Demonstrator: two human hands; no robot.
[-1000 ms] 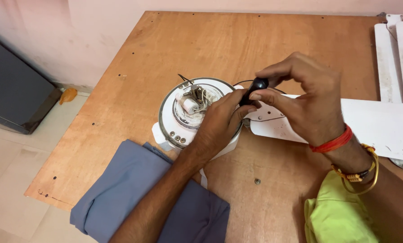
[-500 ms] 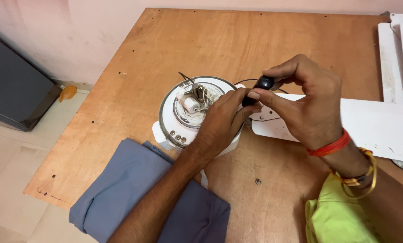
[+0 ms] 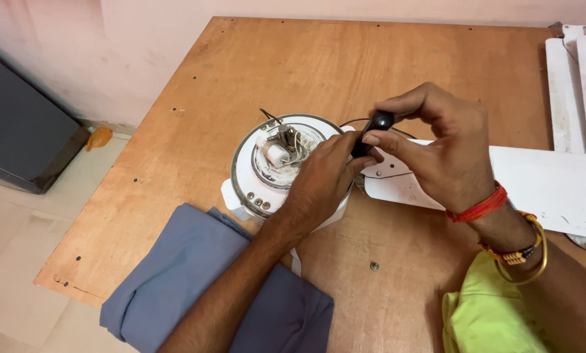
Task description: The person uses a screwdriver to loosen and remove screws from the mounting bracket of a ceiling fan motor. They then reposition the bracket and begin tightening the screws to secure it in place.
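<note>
A white ceiling fan motor [image 3: 267,171] lies on the wooden table [image 3: 345,65], its top open, showing a small white cylinder and wires. My left hand [image 3: 322,183] rests on the motor's right rim, fingertips pinching the lower end of a small black part [image 3: 374,127]. My right hand [image 3: 440,153] grips the upper end of that black part between thumb and fingers, just right of the motor. Thin black wires run from the part toward the motor. A white fan blade [image 3: 554,189] stretches to the right under my right wrist.
A blue folded cloth [image 3: 195,274] lies at the table's near edge. More white fan blades [image 3: 577,72] lie at the far right. A small screw [image 3: 374,265] sits on the wood. A dark cabinet [image 3: 18,137] stands on the floor at left.
Both hands stay on the black part beside the motor. My right hand has lifted and shifted it slightly; the view has drifted a little.
</note>
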